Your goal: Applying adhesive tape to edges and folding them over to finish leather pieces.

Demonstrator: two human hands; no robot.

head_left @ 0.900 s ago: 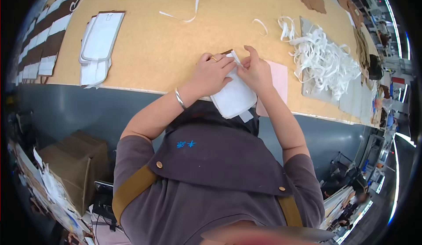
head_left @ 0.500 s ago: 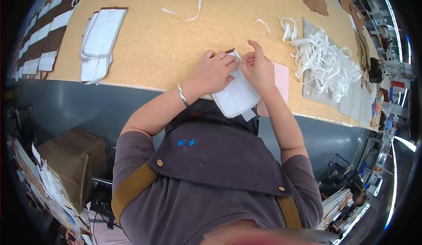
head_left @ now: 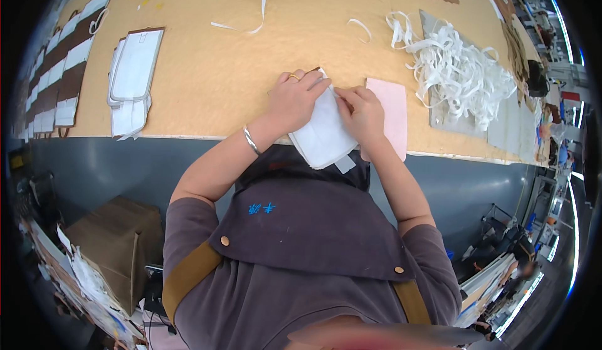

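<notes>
A white rounded panel with a brown edge at its far end (head_left: 326,133) lies slanted at the table's near edge, its lower corner overhanging. My left hand (head_left: 293,102) is closed over the panel's upper left part, fingers bent across its top. At the upper right edge of the panel, my right hand (head_left: 364,115) is closed in a pinch, thumb and forefinger together. Anything small between those fingertips is hidden. A small pale tab (head_left: 345,164) sticks out under the panel's lower end. To the right of my right hand lies a pink sheet (head_left: 392,108), partly under my wrist.
White tape strips (head_left: 458,74) form a tangled heap on a grey board (head_left: 442,119) at the right. White panels (head_left: 135,68) are stacked at the left, beside rows of brown-and-white pieces (head_left: 69,68). A loose strip (head_left: 260,17) lies farther back. A brown box (head_left: 113,240) stands below left.
My right hand has come down along the panel's right edge, and its raised forefinger has folded in to a pinch. My left hand stays on the panel. The whole view has shifted slightly.
</notes>
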